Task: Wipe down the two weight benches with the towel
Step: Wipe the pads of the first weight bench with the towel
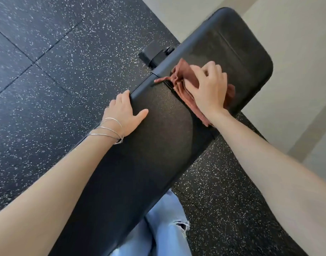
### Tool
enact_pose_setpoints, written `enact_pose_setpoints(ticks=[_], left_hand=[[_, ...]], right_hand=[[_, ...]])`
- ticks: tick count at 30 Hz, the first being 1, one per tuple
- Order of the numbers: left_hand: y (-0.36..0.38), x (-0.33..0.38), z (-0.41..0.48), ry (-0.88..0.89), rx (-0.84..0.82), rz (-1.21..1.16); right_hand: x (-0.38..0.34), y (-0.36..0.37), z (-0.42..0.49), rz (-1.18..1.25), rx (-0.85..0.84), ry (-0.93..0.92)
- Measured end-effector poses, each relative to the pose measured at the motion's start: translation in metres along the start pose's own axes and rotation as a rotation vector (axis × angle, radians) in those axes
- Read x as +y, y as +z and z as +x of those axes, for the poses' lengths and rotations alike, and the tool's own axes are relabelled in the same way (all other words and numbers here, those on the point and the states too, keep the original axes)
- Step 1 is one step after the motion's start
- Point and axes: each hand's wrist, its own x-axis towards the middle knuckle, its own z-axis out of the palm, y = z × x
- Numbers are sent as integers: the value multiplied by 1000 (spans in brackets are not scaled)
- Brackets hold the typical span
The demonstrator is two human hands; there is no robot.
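Observation:
A black padded weight bench (154,145) runs from the lower left to the upper right of the head view, in two pad sections with a seam between them. A folded reddish-brown towel (184,78) lies on the bench across that seam. My right hand (210,87) presses down on the towel with its fingers curled over it. My left hand (125,111), with thin silver bangles at the wrist, grips the bench's left edge, fingers over the side and thumb on top. Only one bench is in view.
Black rubber floor tiles with white speckles (57,71) surround the bench. A black frame foot (153,54) sticks out from under the bench's left side. A pale wall (297,52) stands at the right. My legs in light blue jeans (164,228) are beside the bench's near end.

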Motion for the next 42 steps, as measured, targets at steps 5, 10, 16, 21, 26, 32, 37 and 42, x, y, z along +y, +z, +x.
enact_pose_setpoints(ticks=[5,10,16,21,26,32,37,42], left_hand=[[-5,17,9,-8,16,-14],[-17,32,18,43,-3,0],[-18,44,29,70,-16,5],[-16,49,33,-6,19,-88],[-19,54,35,-83,27,-112],[-19,64,34,-121,19,-36],[-17,74,43,-103,15,13],[-19,72,51,-327,127,-541]], right_hand=[[-38,11,22,18,114,503],[-28,1,12,61,-66,-146],[28,8,95,-14,52,201],[10,14,121,-23,4,353],[-44,17,82,8,-190,-160],[-14,10,123,-33,-259,-330],[40,7,174,-157,-189,102],[-25,11,114,-49,-216,-40]])
